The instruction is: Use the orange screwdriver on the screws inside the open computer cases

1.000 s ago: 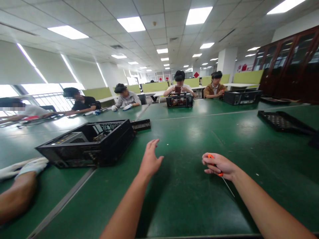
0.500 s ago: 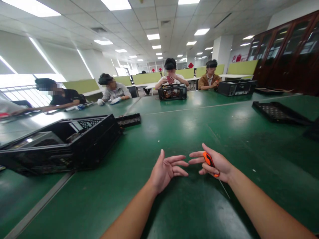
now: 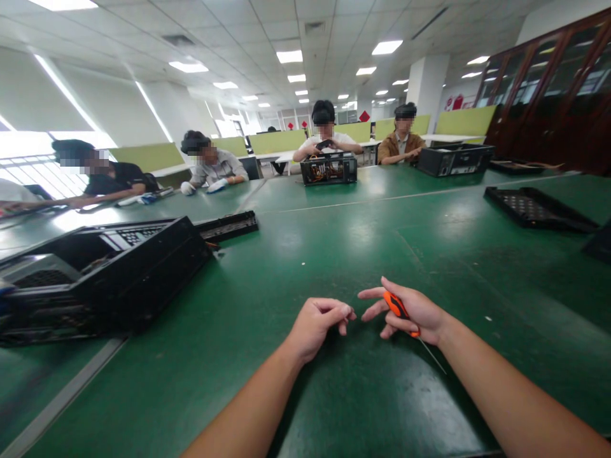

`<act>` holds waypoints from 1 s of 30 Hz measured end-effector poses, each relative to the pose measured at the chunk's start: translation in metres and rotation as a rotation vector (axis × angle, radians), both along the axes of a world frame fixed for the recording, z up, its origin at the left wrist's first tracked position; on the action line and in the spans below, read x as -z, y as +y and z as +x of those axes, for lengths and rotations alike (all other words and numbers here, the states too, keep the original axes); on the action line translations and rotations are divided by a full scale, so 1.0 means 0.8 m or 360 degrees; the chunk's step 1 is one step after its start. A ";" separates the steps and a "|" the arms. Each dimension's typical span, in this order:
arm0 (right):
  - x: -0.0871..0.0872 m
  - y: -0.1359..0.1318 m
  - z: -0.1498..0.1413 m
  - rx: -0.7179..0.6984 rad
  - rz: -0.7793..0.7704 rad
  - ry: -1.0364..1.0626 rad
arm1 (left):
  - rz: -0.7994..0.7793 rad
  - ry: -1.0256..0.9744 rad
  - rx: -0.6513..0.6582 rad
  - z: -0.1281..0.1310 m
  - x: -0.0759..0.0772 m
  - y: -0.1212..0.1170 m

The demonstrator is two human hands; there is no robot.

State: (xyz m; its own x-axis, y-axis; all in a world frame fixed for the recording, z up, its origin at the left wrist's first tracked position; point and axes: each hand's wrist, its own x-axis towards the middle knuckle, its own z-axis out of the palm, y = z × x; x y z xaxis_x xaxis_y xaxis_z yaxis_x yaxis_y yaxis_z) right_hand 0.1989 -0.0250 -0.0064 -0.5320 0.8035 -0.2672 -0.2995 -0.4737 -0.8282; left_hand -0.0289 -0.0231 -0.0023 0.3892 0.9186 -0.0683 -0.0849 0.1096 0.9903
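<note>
Over the green table (image 3: 267, 280) my left hand (image 3: 319, 327) is closed, its thumb folded over the curled fingers, and nothing shows in it. Just to its right is my right hand (image 3: 414, 313), with a screwdriver (image 3: 397, 305) held in it. The screwdriver has an orange and black handle, and its thin shaft points down and toward me below the palm. Some fingers of that hand stretch out toward my left hand. A small gap separates the two hands.
An open black computer case (image 3: 143, 280) lies at the left, with a long black part (image 3: 229, 225) behind it. A black panel (image 3: 534, 208) lies at the right. Several people sit across the table, two behind computer cases (image 3: 329, 170). White specks dot the tabletop.
The fingers of my left hand, spread out before, have curled in and closed. My right hand keeps the screwdriver and has barely moved. The view has turned a little, shifting the left case leftward.
</note>
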 end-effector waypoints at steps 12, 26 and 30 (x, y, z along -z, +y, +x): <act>0.002 -0.001 0.000 -0.0028 0.0141 -0.0059 | 0.0040 0.0145 -0.0035 0.005 0.004 -0.002; 0.007 -0.002 0.000 -0.0051 0.0182 -0.0065 | 0.0240 0.0202 0.0019 0.003 0.008 -0.001; 0.007 -0.003 -0.002 0.0027 0.0229 0.0055 | 0.0199 0.0243 0.0095 0.004 0.011 -0.001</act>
State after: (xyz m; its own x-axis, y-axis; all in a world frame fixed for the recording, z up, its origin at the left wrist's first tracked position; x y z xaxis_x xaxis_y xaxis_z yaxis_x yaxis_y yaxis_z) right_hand 0.1974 -0.0275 -0.0121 -0.5249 0.8411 -0.1304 -0.3363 -0.3456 -0.8760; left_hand -0.0258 -0.0239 -0.0111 0.4369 0.8994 -0.0178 0.0705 -0.0145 0.9974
